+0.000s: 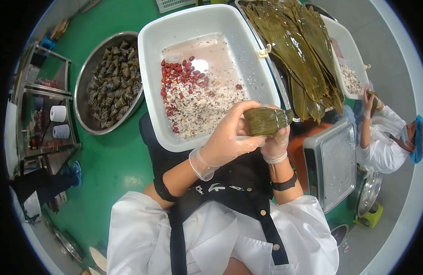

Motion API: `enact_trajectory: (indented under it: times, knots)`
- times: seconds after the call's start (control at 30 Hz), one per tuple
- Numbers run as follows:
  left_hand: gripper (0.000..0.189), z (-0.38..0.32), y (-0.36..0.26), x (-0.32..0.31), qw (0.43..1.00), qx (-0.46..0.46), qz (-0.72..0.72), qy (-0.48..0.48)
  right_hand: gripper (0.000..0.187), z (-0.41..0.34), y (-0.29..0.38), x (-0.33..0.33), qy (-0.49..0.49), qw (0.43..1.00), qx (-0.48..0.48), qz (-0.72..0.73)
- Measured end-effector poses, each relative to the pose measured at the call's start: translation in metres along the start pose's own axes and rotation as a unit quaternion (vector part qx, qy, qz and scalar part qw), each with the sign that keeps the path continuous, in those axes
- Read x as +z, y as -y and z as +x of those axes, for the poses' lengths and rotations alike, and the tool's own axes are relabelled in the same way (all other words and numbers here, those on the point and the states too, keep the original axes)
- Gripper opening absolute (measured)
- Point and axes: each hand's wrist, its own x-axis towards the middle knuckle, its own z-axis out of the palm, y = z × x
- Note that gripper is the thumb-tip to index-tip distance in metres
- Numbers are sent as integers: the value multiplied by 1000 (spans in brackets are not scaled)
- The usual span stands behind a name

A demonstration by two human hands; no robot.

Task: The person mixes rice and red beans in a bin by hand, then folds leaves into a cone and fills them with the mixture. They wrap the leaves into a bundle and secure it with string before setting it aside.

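Between my two gloved hands is a leaf-wrapped rice dumpling (264,122) with pale string around its right end. My left hand (228,132) grips its wide left end with thumb and fingers. Beneath its tied end, my right hand (277,141) holds it too, its fingers partly hidden by the dumpling. Just beyond my hands lies a white plastic tub (151,37), holding rice grains (197,113), red dates (179,70) and cloudy liquid. Long wet green leaves (297,51) are heaped on a metal tray at the upper right.
A steel basin (81,77) of wrapped dumplings (115,82) stands left of the tub. Spools of string (58,113) sit on a rack at far left. A scale-like metal platform (338,165) is at right. Beyond it, a co-worker (386,137) holds a leaf near another tub (340,34).
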Motion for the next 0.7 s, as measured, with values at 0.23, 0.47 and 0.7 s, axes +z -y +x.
enact_trajectory:
  times: [0.23,0.47,0.7]
  knots:
    - [58,4,9,-26,996,-4,-78,-50,31,-20,-26,-12,6,987,117,-112]
    - [50,11,3,-60,910,117,397,-25,15,-3,84,45,274,674,-223,-649]
    - [61,-6,-13,-44,981,28,135,135,14,61,79,18,324,776,-65,-537]
